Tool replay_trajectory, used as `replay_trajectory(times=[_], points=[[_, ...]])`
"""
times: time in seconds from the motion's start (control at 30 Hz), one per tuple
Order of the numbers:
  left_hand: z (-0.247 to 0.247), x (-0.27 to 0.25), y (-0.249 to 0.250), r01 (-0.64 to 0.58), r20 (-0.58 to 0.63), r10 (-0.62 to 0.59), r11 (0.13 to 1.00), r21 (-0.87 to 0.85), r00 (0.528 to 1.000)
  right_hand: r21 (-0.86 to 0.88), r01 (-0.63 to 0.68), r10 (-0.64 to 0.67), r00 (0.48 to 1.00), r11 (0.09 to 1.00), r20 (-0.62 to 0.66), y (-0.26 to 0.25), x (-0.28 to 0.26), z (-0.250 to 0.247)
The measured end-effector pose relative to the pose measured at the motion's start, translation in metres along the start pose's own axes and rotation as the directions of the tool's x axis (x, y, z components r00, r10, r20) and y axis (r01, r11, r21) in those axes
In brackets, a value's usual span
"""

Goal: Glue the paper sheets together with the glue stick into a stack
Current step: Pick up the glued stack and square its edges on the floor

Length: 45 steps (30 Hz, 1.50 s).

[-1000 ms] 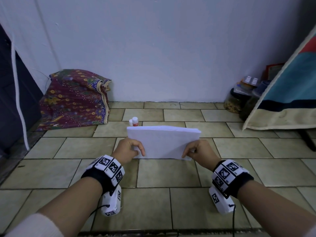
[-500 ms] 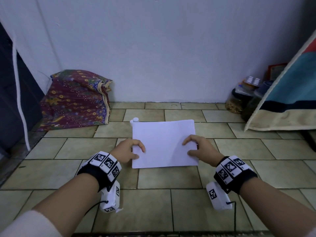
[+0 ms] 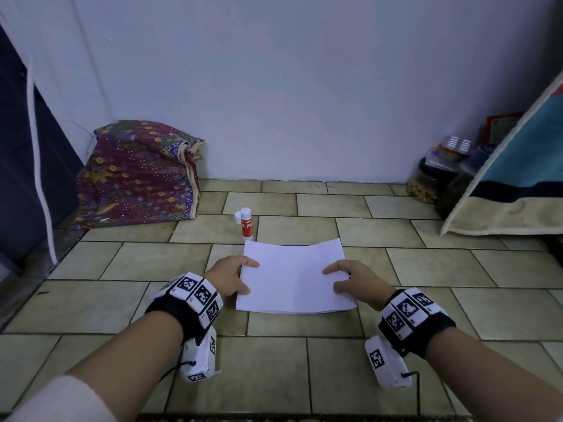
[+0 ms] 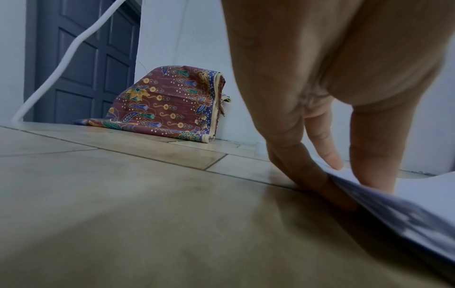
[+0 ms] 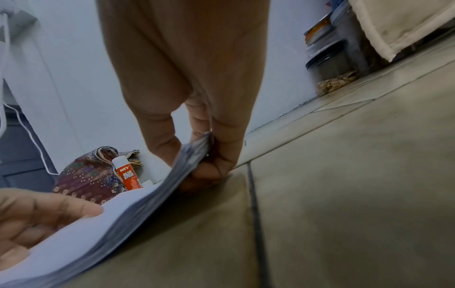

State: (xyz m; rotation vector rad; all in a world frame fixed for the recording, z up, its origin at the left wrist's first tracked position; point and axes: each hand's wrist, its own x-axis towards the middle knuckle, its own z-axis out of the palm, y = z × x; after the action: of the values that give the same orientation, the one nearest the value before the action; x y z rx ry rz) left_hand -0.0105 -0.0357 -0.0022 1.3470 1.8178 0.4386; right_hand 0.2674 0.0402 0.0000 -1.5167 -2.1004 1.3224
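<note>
We see the paper sheets (image 3: 294, 280) lying as one white pile on the tiled floor (image 3: 152, 263), their side edges lifted a little off the tiles; the left hand (image 3: 230, 277) grips the pile's left edge, thumb and a fingertip on top and the other fingers tucked underneath, as the left wrist view shows (image 4: 307, 136); the right hand (image 3: 350, 280) grips the right edge in the same way, thumb on the top sheet and fingers curled under the pile (image 5: 197, 117), so that the edge there bends upward; neither hand is spread wide, both are closed round the paper. Just beyond the pile's far left corner stands the glue stick (image 3: 246, 224), upright, white cap on, red label; it is near the paper but not touching it, and neither hand reaches it. Against the wall (image 3: 289, 86) on the left leans a folded patterned cloth (image 3: 137, 178); beside that we make out a dark door (image 4: 81, 58); on the right stand some jars (image 3: 426, 182) and a hanging blue and cream fabric (image 3: 518, 184).
</note>
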Motion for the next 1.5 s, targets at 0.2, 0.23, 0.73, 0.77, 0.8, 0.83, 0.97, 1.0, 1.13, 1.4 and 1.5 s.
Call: replay_trajectory(times=[0.2, 0.23, 0.73, 0.77, 0.8, 0.83, 0.97, 1.0, 1.13, 1.4, 1.5], points=[[0.001, 0.002, 0.004, 0.029, -0.017, -0.027, 0.992, 0.124, 0.999, -0.042, -0.02, 0.019, 1.0, 0.999, -0.019, -0.003, -0.004, 0.001], [0.001, 0.001, 0.005, 0.034, -0.028, -0.029, 0.986, 0.161, 0.999, -0.059, -0.023, 0.022, 0.999, 0.998, -0.026, -0.003, -0.004, 0.001], [0.03, 0.001, 0.042, -0.066, 0.023, 0.071, 0.692, 0.719, 0.997, -0.669, -0.051, -0.026, 0.994, 0.742, -0.104, -0.027, -0.014, 0.015], [0.032, 0.003, 0.044, -0.073, 0.037, 0.067, 0.663, 0.745, 0.997, -0.673, -0.036, -0.032, 0.996, 0.738, -0.088, -0.029, -0.013, 0.016], [0.034, 0.004, 0.046, -0.079, 0.051, 0.063, 0.638, 0.766, 0.997, -0.669, -0.026, -0.033, 0.997, 0.743, -0.075, -0.03, -0.011, 0.016], [0.036, 0.005, 0.049, -0.089, 0.062, 0.064, 0.62, 0.78, 0.996, -0.663, -0.022, -0.029, 0.997, 0.748, -0.065, -0.032, -0.009, 0.017], [0.039, 0.006, 0.058, -0.105, 0.161, -0.024, 0.661, 0.743, 0.987, -0.711, -0.025, -0.023, 0.998, 0.703, -0.058, -0.034, -0.004, 0.019], [0.04, 0.006, 0.058, -0.102, 0.183, -0.055, 0.664, 0.741, 0.981, -0.732, -0.028, -0.02, 0.998, 0.681, -0.057, -0.036, -0.002, 0.021], [0.043, 0.008, 0.056, -0.089, 0.203, -0.107, 0.639, 0.764, 0.973, -0.754, -0.063, 0.057, 0.998, 0.653, -0.034, -0.041, 0.008, 0.033], [0.048, 0.014, 0.051, -0.074, 0.175, -0.102, 0.624, 0.778, 0.979, -0.735, 0.001, 0.181, 0.969, 0.678, 0.168, -0.041, 0.023, 0.059], [0.048, 0.015, 0.051, -0.074, 0.17, -0.097, 0.621, 0.78, 0.981, -0.738, 0.015, 0.196, 0.96, 0.675, 0.199, -0.039, 0.025, 0.057]])
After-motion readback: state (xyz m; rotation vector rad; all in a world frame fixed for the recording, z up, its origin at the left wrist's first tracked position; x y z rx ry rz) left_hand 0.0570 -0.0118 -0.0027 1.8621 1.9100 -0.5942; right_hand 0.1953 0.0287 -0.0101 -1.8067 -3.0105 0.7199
